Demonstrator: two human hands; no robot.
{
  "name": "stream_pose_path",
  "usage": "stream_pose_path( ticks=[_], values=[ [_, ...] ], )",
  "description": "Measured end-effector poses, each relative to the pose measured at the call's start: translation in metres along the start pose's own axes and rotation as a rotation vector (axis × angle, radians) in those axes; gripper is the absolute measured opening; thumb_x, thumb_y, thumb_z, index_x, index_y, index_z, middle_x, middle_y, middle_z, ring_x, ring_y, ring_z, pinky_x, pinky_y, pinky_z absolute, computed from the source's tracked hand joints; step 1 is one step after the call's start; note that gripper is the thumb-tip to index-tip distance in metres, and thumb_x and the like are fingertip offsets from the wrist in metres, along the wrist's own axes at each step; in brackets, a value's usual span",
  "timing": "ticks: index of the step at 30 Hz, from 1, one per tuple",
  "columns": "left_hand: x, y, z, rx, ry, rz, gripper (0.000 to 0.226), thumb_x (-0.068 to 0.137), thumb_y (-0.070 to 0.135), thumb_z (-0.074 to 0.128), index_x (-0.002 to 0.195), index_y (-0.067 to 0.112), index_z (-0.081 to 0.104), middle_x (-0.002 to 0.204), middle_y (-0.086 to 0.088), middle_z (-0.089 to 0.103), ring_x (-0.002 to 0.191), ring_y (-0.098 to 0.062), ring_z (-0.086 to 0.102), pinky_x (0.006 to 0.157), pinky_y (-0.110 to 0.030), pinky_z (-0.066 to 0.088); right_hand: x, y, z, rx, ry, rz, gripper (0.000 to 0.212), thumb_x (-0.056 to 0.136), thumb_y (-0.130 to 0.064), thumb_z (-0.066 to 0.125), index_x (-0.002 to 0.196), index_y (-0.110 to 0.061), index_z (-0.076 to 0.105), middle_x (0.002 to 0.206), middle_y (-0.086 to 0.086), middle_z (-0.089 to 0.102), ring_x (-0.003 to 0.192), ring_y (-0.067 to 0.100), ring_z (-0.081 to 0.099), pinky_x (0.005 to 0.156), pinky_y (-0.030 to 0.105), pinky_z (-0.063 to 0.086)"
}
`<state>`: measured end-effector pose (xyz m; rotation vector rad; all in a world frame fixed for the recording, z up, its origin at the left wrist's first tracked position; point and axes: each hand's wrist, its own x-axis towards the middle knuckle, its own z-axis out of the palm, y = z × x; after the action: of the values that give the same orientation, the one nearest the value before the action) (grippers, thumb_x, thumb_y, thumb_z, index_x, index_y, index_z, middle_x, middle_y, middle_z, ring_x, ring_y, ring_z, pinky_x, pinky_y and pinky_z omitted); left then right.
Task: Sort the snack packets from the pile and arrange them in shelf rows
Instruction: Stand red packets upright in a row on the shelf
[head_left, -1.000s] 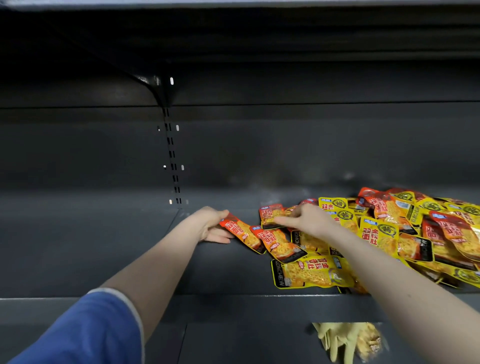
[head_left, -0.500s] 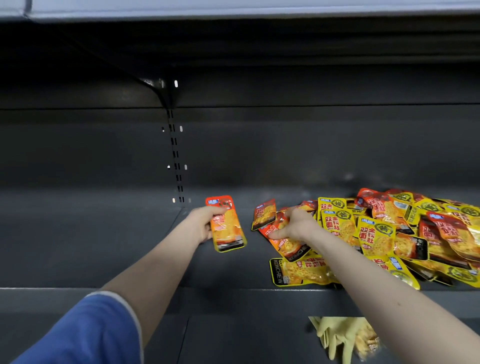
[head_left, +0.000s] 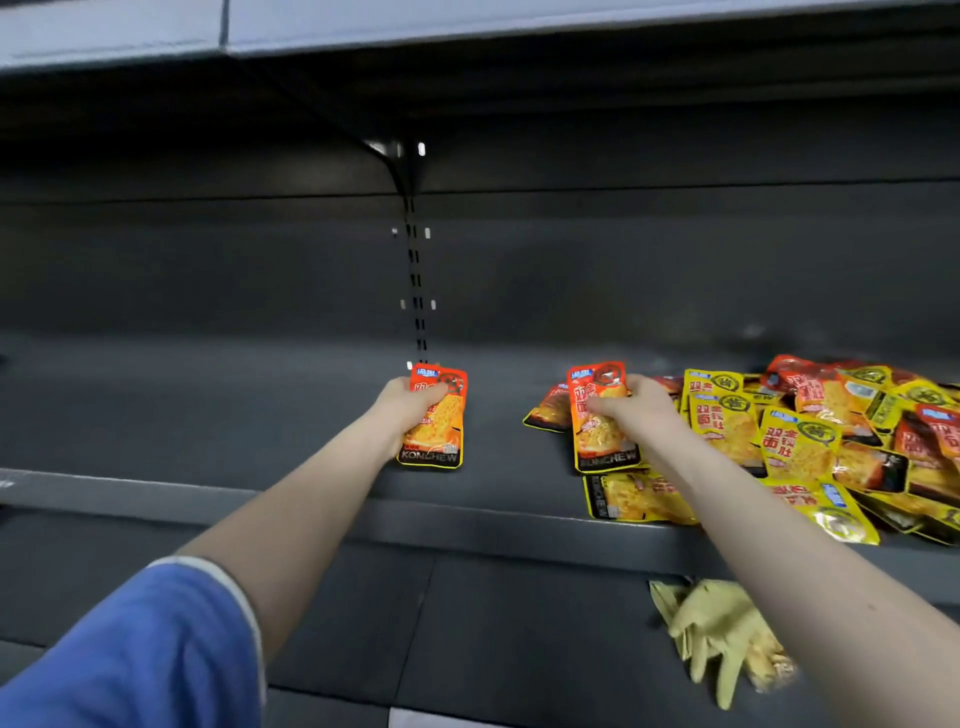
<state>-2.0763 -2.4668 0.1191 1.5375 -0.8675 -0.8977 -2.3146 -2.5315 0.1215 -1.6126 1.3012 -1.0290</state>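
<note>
Both bare arms reach forward, well apart. The left hand and the right hand each have fingers curled, gripping something.

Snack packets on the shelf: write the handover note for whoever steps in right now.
Left hand grips one orange packet, out over bare shelf left of the pile.
Right hand grips a second orange packet at the pile's left edge.
Mixed pile of yellow and orange packets lies on the right.
Done: two orange packets picked out; no row laid yet.
Left: start the rows, sort the whole pile.
</note>
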Motion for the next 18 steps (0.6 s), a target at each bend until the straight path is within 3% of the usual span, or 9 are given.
stream_pose_path(
  ticks=[3,5,7,11,15,18],
  values=[
    [-0.004,0.003,-0.039,-0.005,0.032,0.033,0.007,0.092,0.013,0.06,0.089,0.008,0.055,0.076,-0.009,0.062,0.049,-0.014,0.063,0.057,-0.03,0.053,-0.012,-0.015,0.033,0.026,-0.033,0.001,0.014,0.081,-0.007,0.069,0.091,-0.013,0.062,0.098,0.012,0.068,0.09,0.026,0.065,0.084,0.038,0.052],
    [-0.006,0.004,-0.074,-0.009,0.066,0.05,0.01,0.092,0.013,0.061,0.096,0.006,0.055,0.077,-0.009,0.062,0.057,-0.018,0.063,0.061,-0.032,0.053,-0.019,-0.029,0.062,0.052,-0.052,0.006,0.014,0.081,-0.006,0.07,0.091,-0.012,0.062,0.1,0.014,0.069,0.093,0.028,0.066,0.09,0.043,0.051],
    [-0.007,0.003,-0.115,-0.004,0.09,0.063,0.014,0.091,0.014,0.061,0.099,0.005,0.055,0.077,-0.009,0.062,0.059,-0.018,0.062,0.062,-0.032,0.052,-0.026,-0.044,0.097,0.088,-0.065,0.01,0.015,0.081,-0.006,0.07,0.094,-0.01,0.062,0.099,0.013,0.068,0.091,0.027,0.066,0.089,0.041,0.052],
    [-0.005,-0.006,-0.215,0.01,0.145,0.083,0.012,0.092,0.013,0.06,0.084,0.01,0.051,0.076,-0.007,0.059,0.062,-0.018,0.059,0.061,-0.03,0.05,-0.04,-0.077,0.187,0.124,-0.063,0.0,0.019,0.081,-0.006,0.07,0.097,-0.01,0.061,0.102,0.012,0.068,0.089,0.026,0.064,0.087,0.041,0.052],
    [0.008,-0.02,-0.321,-0.007,0.187,0.079,0.016,0.092,0.013,0.061,0.101,0.006,0.05,0.079,-0.008,0.06,0.065,-0.019,0.059,0.06,-0.031,0.05,-0.052,-0.11,0.284,0.162,-0.074,-0.01,0.026,0.082,-0.008,0.07,0.106,-0.006,0.061,0.101,0.009,0.066,0.089,0.025,0.064,0.073,0.036,0.051],
    [0.016,-0.027,-0.39,-0.006,0.225,0.055,0.015,0.091,0.014,0.061,0.101,0.006,0.052,0.081,-0.009,0.061,0.066,-0.02,0.06,0.062,-0.032,0.05,-0.057,-0.136,0.347,0.202,-0.097,-0.007,0.028,0.082,-0.006,0.069,0.109,-0.004,0.06,0.101,0.009,0.065,0.088,0.022,0.062,0.079,0.033,0.048]
  ],
)
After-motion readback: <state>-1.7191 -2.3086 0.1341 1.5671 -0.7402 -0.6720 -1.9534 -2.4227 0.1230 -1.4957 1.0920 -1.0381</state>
